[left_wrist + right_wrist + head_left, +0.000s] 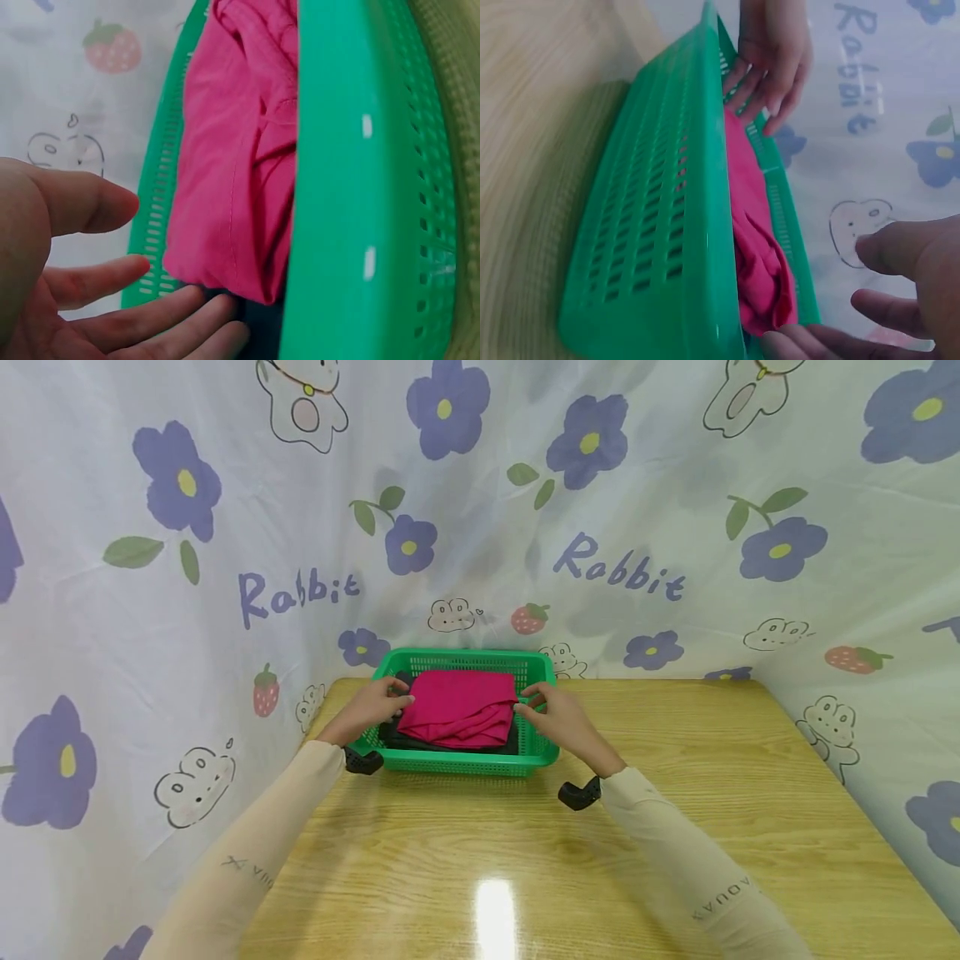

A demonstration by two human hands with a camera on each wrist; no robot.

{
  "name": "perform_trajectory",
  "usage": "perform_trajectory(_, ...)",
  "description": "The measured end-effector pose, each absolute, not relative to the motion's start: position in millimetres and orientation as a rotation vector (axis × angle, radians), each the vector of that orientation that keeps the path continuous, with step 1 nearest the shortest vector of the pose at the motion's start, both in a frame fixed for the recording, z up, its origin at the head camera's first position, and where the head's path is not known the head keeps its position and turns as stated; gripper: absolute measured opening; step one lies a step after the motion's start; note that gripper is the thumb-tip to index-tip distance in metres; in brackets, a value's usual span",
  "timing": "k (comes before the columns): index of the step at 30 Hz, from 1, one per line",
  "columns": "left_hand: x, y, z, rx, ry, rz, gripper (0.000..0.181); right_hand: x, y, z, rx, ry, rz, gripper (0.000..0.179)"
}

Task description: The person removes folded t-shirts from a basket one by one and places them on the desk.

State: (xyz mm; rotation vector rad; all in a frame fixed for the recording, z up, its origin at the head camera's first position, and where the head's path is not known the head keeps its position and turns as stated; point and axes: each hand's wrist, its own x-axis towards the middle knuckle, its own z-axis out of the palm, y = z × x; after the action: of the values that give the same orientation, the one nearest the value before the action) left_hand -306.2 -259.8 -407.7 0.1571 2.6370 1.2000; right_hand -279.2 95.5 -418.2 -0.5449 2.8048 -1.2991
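A folded bright pink garment (457,706) lies in a green plastic basket (457,760), on top of dark folded cloth (393,732). My left hand (372,708) reaches over the basket's left end, its fingertips right at the garment's left edge. In the left wrist view, that hand (97,300) has its fingers loosely spread, with nothing between thumb and fingers. At the opposite end, my right hand (561,717) has its fingertips beside the garment's right edge. Thumb and fingers of the right hand (907,292) stand apart in the right wrist view.
The basket stands on a wood-grain table (465,835), near its back left corner. Behind and beside it hangs a white curtain (480,527) printed with purple flowers, rabbits and strawberries. A black wrist device (580,794) sits under the right wrist, and another (363,761) under the left.
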Motion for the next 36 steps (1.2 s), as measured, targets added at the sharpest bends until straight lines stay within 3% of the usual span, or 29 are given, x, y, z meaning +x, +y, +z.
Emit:
perform_trajectory(15, -320.2, -248.8, -407.1, 0.181, 2.541, 1.249, 0.048, -303.4, 59.6, -428.1, -0.365, 2.600, -1.340, 0.063)
perform_trajectory(36, -328.7, -250.5, -416.6, 0.142, 2.445, 1.269, 0.047, -323.0, 43.5, -451.9, -0.222, 2.474, -1.637, 0.056)
